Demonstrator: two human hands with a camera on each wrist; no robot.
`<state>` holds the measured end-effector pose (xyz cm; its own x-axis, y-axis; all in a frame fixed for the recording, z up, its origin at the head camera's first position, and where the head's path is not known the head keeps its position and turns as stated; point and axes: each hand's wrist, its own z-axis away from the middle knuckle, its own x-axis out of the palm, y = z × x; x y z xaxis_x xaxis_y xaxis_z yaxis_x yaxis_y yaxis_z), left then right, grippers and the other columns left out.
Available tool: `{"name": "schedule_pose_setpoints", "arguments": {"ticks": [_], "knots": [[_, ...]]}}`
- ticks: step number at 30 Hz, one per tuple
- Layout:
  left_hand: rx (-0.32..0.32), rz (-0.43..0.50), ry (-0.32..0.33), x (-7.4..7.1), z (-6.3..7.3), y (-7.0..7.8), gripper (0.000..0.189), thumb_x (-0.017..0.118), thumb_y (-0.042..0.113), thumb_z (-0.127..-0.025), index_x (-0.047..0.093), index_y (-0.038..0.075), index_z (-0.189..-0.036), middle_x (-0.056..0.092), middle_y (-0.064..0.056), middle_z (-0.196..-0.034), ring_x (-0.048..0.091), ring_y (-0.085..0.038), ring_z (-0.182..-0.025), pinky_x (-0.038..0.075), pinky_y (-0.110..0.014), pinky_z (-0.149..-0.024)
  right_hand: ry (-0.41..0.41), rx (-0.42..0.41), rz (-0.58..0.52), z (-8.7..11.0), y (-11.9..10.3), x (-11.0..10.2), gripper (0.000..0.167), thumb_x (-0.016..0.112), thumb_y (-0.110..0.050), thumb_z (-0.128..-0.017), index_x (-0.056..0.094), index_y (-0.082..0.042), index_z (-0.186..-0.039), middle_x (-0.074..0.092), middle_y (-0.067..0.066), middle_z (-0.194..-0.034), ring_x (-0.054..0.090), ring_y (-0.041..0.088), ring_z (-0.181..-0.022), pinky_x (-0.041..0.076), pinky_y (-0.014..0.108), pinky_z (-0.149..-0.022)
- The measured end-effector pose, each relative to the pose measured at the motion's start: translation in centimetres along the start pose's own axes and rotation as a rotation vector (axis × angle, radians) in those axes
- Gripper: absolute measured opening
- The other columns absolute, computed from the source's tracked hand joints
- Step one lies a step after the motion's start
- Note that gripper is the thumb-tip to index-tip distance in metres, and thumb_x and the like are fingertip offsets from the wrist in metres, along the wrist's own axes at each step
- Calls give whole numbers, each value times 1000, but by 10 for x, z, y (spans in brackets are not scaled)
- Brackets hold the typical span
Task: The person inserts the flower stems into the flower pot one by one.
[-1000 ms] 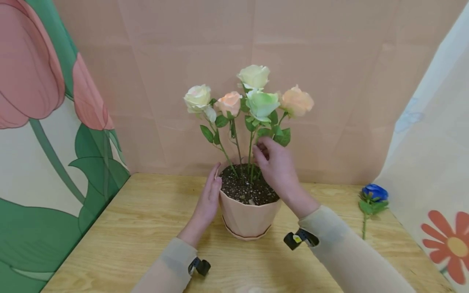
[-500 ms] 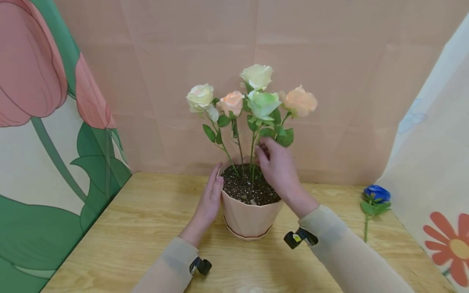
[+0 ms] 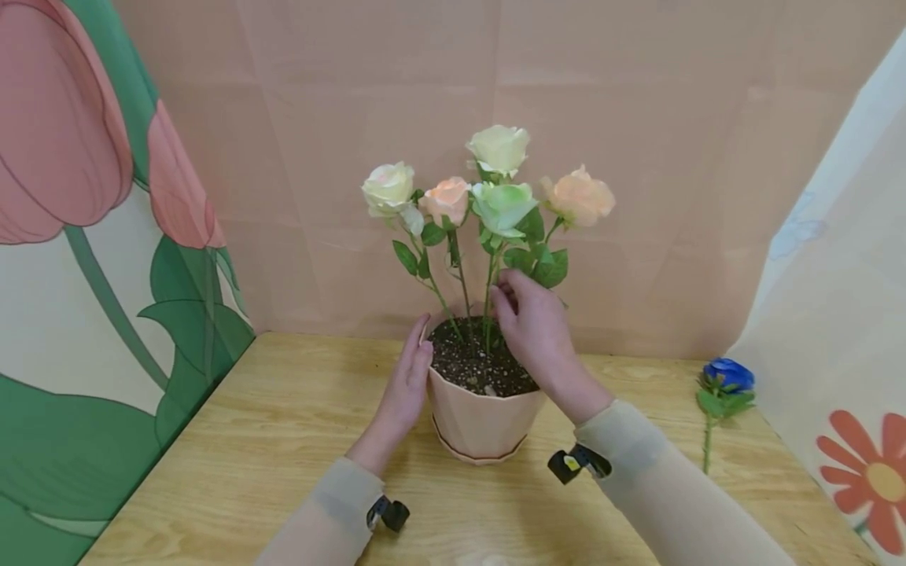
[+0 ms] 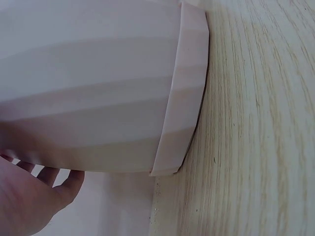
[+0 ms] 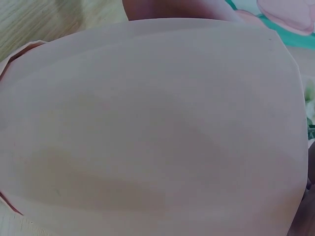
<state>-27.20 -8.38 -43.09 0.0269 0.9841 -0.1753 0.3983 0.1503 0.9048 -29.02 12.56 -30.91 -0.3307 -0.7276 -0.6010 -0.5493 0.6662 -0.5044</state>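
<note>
A pale pink faceted pot (image 3: 488,420) filled with dark soil (image 3: 481,365) stands mid-table in the head view. Several roses rise from it: cream roses (image 3: 499,149), peach roses (image 3: 580,196) and a pale green rose (image 3: 504,209) at the front. My right hand (image 3: 535,326) pinches the green rose's stem above the soil; its fingertips are partly hidden. Against the pot's left side rests my left hand (image 3: 403,381), fingers extended. In the left wrist view, that hand's fingers (image 4: 73,184) touch the pot wall (image 4: 98,93). The pot wall (image 5: 157,123) fills most of the right wrist view.
A blue rose (image 3: 729,376) lies on the wooden table (image 3: 248,448) at the right edge. Pink cloth (image 3: 340,94) hangs behind the table. Printed panels with a tulip (image 3: 57,118) and a red flower (image 3: 881,475) flank the sides.
The green rose's bloom has tilted slightly left and lower, and my right hand has shifted a little with it. My left hand stays against the pot. The head view has moved slightly.
</note>
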Motion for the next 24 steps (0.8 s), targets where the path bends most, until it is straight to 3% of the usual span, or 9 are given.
{"name": "schedule_pose_setpoints", "arguments": {"ticks": [14,24], "knots": [[-11,-8,7,-2,2,-1,59,32,39,-122,23,24,-178,22,-12,-182,31,-45,-161,22,-68,-129,6,-11,24,4,-1,2,10,65,-13,-113,72,-5,-113,75,4,-87,70,21,-75,56,42,-65],[-10,-14,15,0,1,0,59,33,39,-122,23,22,-178,23,-9,-182,30,-43,-161,23,-67,-130,4,81,-19,4,7,-1,18,63,-21,-115,74,-7,-119,73,4,-85,68,20,-73,54,39,-63]]}}
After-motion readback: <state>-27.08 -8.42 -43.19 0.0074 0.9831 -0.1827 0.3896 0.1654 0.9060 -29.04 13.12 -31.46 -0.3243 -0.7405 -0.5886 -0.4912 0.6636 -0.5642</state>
